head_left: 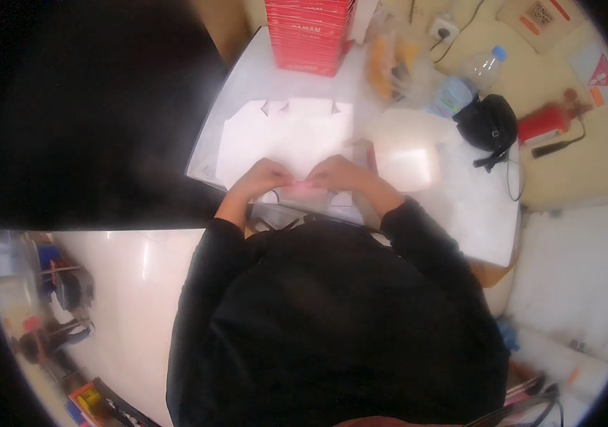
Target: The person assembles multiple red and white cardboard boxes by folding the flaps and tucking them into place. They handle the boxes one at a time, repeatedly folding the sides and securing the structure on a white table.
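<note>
Pinching the near edge of a white cardboard blank (286, 135), with the left hand (267, 175) at nine o'clock of a pinkish patch (305, 187) and the right hand (338, 173) at three, thumb and fingertips of each closed on the board. Spread flat on the white table (460, 220), mostly at twelve o'clock from the hands. Pale and plain across the middle, slanted at the ten-o'clock corner, notched along the far edge, and blurred at the pinched spot. Backed at twelve o'clock by a tall red stack (307, 39), and flanked at one by a clear plastic bag (382, 67) with yellow inside, at two by a blue-capped bottle (487, 70), and toward three by a black pouch (485, 122).
</note>
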Demonstrator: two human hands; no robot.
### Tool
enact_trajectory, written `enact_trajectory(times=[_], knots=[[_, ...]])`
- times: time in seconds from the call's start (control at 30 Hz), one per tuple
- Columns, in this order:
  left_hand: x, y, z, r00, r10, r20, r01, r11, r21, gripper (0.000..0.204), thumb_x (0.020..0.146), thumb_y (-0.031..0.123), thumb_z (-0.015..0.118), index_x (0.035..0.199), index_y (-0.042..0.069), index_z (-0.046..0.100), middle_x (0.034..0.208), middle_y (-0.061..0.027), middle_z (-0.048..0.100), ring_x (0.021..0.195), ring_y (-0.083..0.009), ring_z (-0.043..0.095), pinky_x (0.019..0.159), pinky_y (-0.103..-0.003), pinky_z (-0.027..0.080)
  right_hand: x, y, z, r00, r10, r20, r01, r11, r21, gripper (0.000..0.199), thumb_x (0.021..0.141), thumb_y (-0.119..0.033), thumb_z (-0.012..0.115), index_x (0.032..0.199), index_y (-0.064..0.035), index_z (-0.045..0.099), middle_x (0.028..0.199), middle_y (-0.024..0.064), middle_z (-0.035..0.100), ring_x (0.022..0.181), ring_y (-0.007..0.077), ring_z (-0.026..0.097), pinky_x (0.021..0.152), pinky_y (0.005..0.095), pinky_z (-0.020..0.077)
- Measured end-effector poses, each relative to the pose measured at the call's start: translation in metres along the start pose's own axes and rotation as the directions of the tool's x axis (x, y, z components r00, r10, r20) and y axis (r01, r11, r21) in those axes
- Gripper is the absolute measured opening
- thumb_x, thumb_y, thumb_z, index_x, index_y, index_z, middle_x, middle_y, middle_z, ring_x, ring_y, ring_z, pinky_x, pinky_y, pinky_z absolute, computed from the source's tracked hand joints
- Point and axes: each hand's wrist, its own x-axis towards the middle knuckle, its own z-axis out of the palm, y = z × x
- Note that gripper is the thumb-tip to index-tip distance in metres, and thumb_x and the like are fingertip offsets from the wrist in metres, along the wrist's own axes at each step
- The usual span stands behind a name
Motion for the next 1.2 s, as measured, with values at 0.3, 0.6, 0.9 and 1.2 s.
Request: enact_trajectory(times=[0.3,0.6,0.9,1.2], knots=[[0.005,0.007,-0.005,0.996,-0.012,0.093,0.010,1.000,0.025,0.015,0.079,0.011,0.074,0.089,0.000,0.072,0.082,-0.0063,0.071,0.072,-0.0105,0.063,0.070,-0.024,0.050,0.024,0.027,-0.010,0.979,0.000,0.206,-0.009,0.999,0.039,0.030,0.081,-0.032,0.067,0.101,-0.0091,0.073,0.090,0.0089,0.071,0.081,0.0185,0.064,0.076,0.0309,0.0491],[0.015,0.014,0.012,0.994,-0.015,-0.112,0.035,0.984,0.177,0.018,0.083,0.018,0.070,0.084,0.000,0.071,0.067,-0.0029,0.063,0.062,-0.0106,0.054,0.059,-0.027,0.045,0.027,0.032,0.001,0.999,-0.032,0.031,0.038,0.976,-0.214,0.029,0.081,-0.029,0.061,0.098,-0.0063,0.066,0.097,0.0140,0.067,0.090,0.0277,0.063,0.079,0.0394,0.0472],[-0.002,0.008,0.016,0.909,-0.099,-0.405,-0.089,0.903,-0.420,0.020,0.089,0.023,0.061,0.083,0.005,0.065,0.067,0.0009,0.057,0.058,-0.0070,0.049,0.052,-0.023,0.038,-0.031,0.013,0.002,0.744,-0.332,-0.580,0.117,0.919,-0.376,0.053,0.076,-0.032,0.068,0.123,-0.0106,0.056,0.119,0.0084,0.060,0.111,0.0271,0.056,0.098,0.0429,0.0389],[-0.046,0.087,0.042,0.747,-0.083,-0.660,-0.403,0.733,-0.548,0.016,0.092,0.022,0.062,0.089,0.006,0.061,0.071,0.0032,0.057,0.056,-0.0036,0.043,0.049,-0.019,0.032,-0.036,-0.052,-0.017,0.336,-0.435,-0.836,0.552,0.809,-0.199,0.014,0.068,-0.006,0.075,0.078,-0.0095,0.065,0.080,0.0057,0.061,0.086,0.0249,0.055,0.090,0.0400,0.0400]])
